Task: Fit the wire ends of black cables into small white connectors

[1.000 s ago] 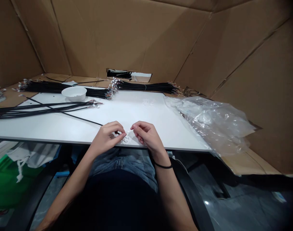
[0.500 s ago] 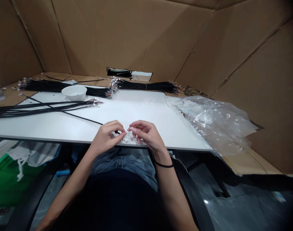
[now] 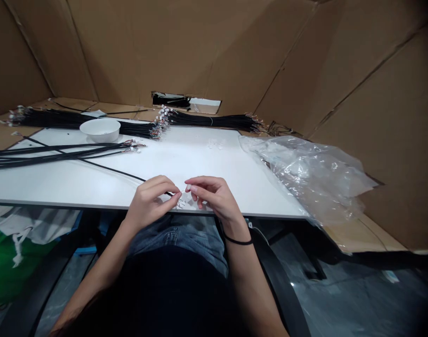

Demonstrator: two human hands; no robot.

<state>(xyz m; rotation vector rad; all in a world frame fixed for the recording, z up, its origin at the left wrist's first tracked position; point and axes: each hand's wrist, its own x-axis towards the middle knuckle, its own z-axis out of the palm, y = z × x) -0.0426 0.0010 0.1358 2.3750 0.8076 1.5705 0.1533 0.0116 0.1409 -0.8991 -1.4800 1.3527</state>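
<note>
Close to the front edge of the white table [image 3: 207, 161], my left hand [image 3: 152, 199] pinches the end of a black cable [image 3: 114, 170] between thumb and forefinger. Thin loose wires [image 3: 180, 203] fan out below those fingertips. My right hand [image 3: 214, 196] is closed in a pinch on a small white connector [image 3: 188, 187], held a short way to the right of the left fingertips. Whether a wire sits in the connector is too small to tell.
A white bowl [image 3: 100, 131] stands at the back left, by a bundle of black cables [image 3: 59, 120]. Another cable bundle [image 3: 214, 120] lies at the back. More cables [image 3: 59, 154] lie on the left, small white pieces [image 3: 216, 144] mid-table, and a clear plastic bag [image 3: 312, 173] on the right.
My hands have drawn slightly apart, the left one shifting a little to the left. The connector shows more plainly in my right fingertips. The whole view has shifted slightly.
</note>
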